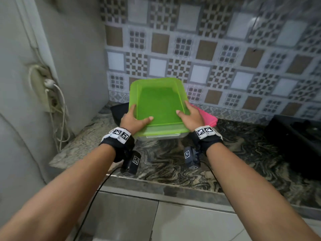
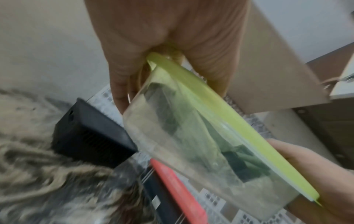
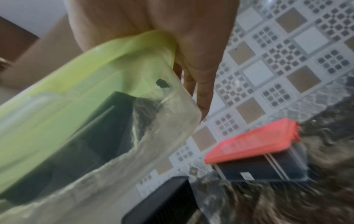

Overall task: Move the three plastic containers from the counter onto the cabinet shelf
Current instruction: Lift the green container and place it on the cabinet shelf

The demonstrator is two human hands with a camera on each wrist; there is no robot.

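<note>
A clear plastic container with a green lid (image 1: 159, 103) is lifted off the marble counter (image 1: 173, 162), tilted with its far edge raised. My left hand (image 1: 137, 117) grips its left side, thumb on the lid and fingers underneath. On the opposite side my right hand (image 1: 188, 115) grips it the same way. The left wrist view shows the container (image 2: 201, 136) edge-on below my left hand (image 2: 153, 37); the right wrist view shows it (image 3: 76, 106) under my right hand (image 3: 172, 30). A second container with a pink lid (image 1: 208, 117) (image 3: 252, 145) (image 2: 178, 186) stands on the counter behind.
A black box (image 1: 117, 112) (image 2: 90, 136) sits on the counter at the back left corner. A dark appliance (image 1: 295, 141) fills the counter's right end. A power strip with cables (image 1: 46, 89) hangs on the left wall. A brown cabinet panel (image 2: 277, 68) shows above.
</note>
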